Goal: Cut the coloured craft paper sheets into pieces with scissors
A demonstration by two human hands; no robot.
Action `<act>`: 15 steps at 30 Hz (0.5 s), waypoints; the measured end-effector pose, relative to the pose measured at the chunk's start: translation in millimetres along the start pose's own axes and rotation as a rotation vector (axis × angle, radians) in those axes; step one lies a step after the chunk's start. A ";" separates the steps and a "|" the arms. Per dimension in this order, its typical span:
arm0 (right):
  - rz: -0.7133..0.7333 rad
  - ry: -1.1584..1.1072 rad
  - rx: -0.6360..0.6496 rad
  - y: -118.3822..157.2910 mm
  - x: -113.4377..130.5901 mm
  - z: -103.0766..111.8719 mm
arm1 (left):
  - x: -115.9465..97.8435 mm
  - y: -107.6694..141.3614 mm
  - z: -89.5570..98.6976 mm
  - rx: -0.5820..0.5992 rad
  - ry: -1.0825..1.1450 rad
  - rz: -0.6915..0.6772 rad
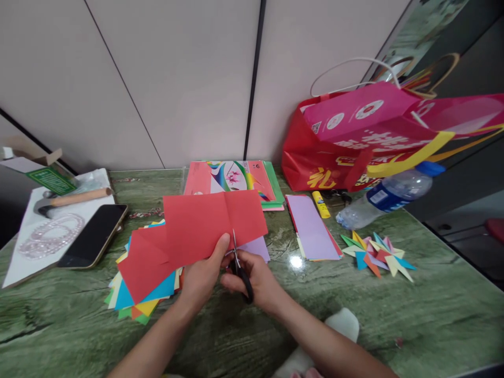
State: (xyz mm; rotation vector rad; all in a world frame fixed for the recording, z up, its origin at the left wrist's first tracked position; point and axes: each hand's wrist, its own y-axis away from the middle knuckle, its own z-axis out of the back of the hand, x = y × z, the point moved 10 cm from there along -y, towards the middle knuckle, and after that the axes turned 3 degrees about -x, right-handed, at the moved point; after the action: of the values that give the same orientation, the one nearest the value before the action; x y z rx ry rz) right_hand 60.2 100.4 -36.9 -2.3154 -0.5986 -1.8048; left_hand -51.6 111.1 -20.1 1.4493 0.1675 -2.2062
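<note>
My left hand [202, 278] grips a sheet of red paper [195, 226] by its lower edge, thumb on top. A crease runs down the sheet. My right hand [260, 278] is closed round the black-handled scissors [243, 278], whose blades are at the paper's lower edge, beside my left thumb. How far they have cut is hard to make out. Below the sheet, a piece of purple paper [260, 248] shows in part. To the left lies a fanned pile of coloured paper squares [147, 273], with red on top.
Purple-topped paper strips [315, 226], a glue stick [321, 205], folded paper stars [378, 254] and a plastic bottle [389, 194] lie right. A red bag [315, 152] stands behind them. Paper packs [197, 173] lie at the back; a phone [94, 236] and hammer-like tool [74, 198] lie left.
</note>
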 end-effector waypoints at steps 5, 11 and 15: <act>0.009 0.038 -0.007 -0.2 -1.4 0.7 | -1.9 0.0 0.3 0.005 -0.043 -0.005; 0.001 0.048 -0.016 0.1 -2.3 1.5 | 2.0 -2.5 -0.3 -0.007 0.000 -0.056; -0.009 0.017 -0.019 0.2 -1.1 1.7 | -2.0 -2.0 -1.3 0.002 -0.005 -0.082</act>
State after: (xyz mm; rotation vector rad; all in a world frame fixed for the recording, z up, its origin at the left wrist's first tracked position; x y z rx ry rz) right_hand 61.6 100.6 -38.4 -2.3104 -0.5924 -1.8408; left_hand -50.9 113.9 -19.1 1.4624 0.2267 -2.2753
